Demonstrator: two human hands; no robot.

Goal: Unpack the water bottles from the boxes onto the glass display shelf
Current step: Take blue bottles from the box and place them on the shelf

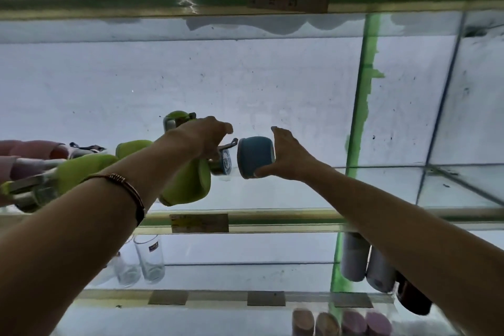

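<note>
Your right hand (286,155) clasps the blue bottle (255,157) above the glass shelf (272,219); your left hand (203,135) seemingly pinches its neck.

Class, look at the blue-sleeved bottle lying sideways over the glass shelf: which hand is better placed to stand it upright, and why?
The right hand: it cups the blue bottle by its base. The left hand pinches the cap end, hemmed in by green bottles.

The glass display shelf (272,199) is clear and speckled with dark grime. The blue bottle (255,157) wears a matt, cloth-like sleeve beside a shiny metal neck band; the green bottle (191,185) has the same soft matt cover. Drinking glasses (150,259) below look smooth, glossy. Paper price labels (199,223) look dull.
</note>
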